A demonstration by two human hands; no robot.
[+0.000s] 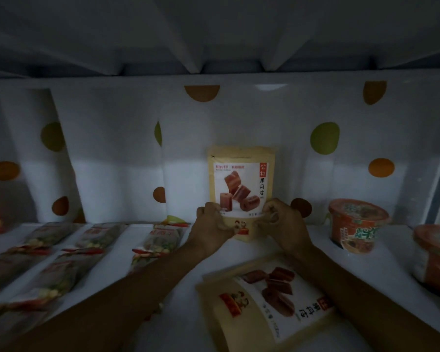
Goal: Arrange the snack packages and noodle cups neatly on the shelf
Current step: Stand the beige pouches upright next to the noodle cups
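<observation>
Second pouch [262, 303] lies flat at the front of the shelf [262, 250], printed face up and skewed, with the right forearm crossing its right edge.

Further in, both hands are on the pouch [241, 184], which stands upright at the back of the shelf, just in front of the dotted cloth [112, 148].

- Left hand [211, 224]: fingers curled, pinching the pouch's lower left corner.
- Right hand [282, 222]: fingers curled, pinching the lower right corner.
- Pouch position: its base sits between the two hands, and most of its face rises clear above them, label forward and close to vertical. Light is poor, so I cannot tell whether the base is fully down on the shelf.
- Neighbours: packets [160, 237] lie in rows to the left, the nearest just beside the left hand. Two cups [357, 226] stand to the right, well apart from the pouch.

Assessment: the step in hand appears to be seating this pouch so that it stands unaided.

Recommended:

- Spread the bottom fold evenly and press both corners down flat.
- Square the face to the shelf front.
- Ease both hands off together, since a one-sided release would likely tip or twist it.
- Keep space alongside for the second pouch.
</observation>
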